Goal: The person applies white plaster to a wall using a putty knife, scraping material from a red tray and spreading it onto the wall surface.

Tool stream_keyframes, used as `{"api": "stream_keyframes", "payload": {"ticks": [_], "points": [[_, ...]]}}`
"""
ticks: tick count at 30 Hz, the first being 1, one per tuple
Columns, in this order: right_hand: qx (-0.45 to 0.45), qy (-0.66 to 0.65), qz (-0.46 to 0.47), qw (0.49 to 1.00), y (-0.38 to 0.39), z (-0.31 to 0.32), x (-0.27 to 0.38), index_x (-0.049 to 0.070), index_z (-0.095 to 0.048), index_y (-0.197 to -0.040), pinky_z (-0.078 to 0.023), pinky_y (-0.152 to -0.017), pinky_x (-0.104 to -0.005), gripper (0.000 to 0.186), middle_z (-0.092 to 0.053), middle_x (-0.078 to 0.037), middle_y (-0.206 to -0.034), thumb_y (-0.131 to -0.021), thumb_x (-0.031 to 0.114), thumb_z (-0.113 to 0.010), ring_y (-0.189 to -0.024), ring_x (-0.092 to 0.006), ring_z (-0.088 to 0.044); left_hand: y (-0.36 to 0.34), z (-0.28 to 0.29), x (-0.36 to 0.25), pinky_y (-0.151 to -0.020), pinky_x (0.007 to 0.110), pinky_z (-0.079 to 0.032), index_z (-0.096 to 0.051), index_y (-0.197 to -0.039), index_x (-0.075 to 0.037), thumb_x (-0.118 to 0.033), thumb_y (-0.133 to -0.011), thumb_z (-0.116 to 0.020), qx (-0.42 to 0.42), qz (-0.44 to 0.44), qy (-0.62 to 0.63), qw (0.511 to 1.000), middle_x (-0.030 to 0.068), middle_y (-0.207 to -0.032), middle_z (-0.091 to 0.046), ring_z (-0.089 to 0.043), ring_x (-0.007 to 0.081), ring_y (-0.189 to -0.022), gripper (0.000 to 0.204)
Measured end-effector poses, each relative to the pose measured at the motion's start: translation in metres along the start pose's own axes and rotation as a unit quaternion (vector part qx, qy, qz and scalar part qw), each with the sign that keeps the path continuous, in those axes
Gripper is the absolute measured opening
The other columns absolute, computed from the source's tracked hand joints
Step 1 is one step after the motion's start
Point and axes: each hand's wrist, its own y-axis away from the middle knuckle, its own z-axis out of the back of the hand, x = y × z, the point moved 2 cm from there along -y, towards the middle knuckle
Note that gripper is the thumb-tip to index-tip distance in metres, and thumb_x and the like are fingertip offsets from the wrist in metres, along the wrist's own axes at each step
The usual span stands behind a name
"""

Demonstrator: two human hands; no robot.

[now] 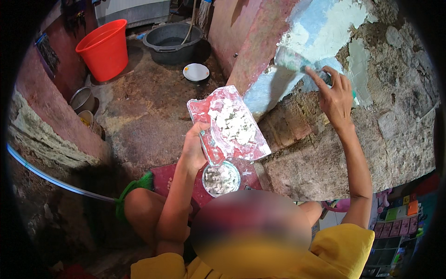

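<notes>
My left hand (193,148) grips the lower left edge of a flat red board (200,109), thumb on top. White putty (234,123) lies heaped and smeared over the board. Up at the wall, my right hand (337,95) is closed round a putty knife (290,60), its wide blade coated in putty and lying at the patched wall surface (325,39). That patch is white and pale blue, with rough bare masonry to its right. Below the board, a round tub (239,179) of lumpy white putty stands on a red surface between my legs.
On the floor at the far left are a red bucket (104,53), a wide dark basin (169,53) and a white plate (196,72). A sieve (82,100) leans by the left wall. A pale hose (60,179) curves along the left. Stocked shelves (395,228) show lower right.
</notes>
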Motion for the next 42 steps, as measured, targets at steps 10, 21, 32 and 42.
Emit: {"api": "stream_keyframes", "payload": {"ticks": [10,21,32,42], "points": [[0.042,-0.018,-0.071,0.996,-0.021,0.020,0.020,0.024,-0.057,-0.123,-0.049,-0.063,-0.0328,0.061,-0.055,-0.005,-0.103,-0.069,-0.004,-0.060,-0.081,-0.0226,-0.055,-0.002,0.001,0.003,-0.094,0.042,-0.046,-0.042,-0.126,0.004,-0.015,-0.083,-0.044,0.026,0.000,0.027,0.999,0.0174,-0.119,-0.055,-0.058,0.0281,-0.106,0.047],[0.094,-0.023,-0.042,0.994,-0.036,0.057,0.038,0.019,-0.056,-0.122,-0.050,-0.061,-0.0355,0.057,-0.053,-0.007,-0.102,-0.070,-0.004,-0.057,-0.083,-0.0252,-0.055,-0.003,0.002,0.003,-0.095,0.044,-0.045,-0.040,-0.128,0.003,-0.017,-0.083,-0.043,0.039,0.003,0.033,0.999,0.0179,-0.121,-0.054,-0.057,0.0301,-0.108,0.050],[0.186,-0.613,-0.149,0.753,0.022,0.033,0.068,0.009,-0.062,-0.118,-0.044,-0.075,-0.0311,0.035,-0.059,-0.010,-0.096,-0.084,0.009,-0.053,-0.085,-0.0189,-0.054,0.013,-0.012,-0.017,-0.090,0.045,-0.050,-0.042,-0.126,0.004,-0.012,-0.082,-0.044,0.053,-0.035,0.078,0.995,0.0197,-0.118,-0.056,-0.060,0.0307,-0.102,0.047],[0.135,-0.633,-0.138,0.750,0.071,0.010,0.098,0.004,-0.063,-0.114,-0.043,-0.066,-0.0281,0.039,-0.060,-0.012,-0.096,-0.077,-0.002,-0.054,-0.077,-0.0170,-0.054,0.017,0.016,-0.033,-0.089,0.045,-0.051,-0.039,-0.124,0.011,-0.008,-0.085,-0.041,0.082,-0.053,0.108,0.989,0.0239,-0.116,-0.055,-0.061,0.0320,-0.101,0.044]]}}
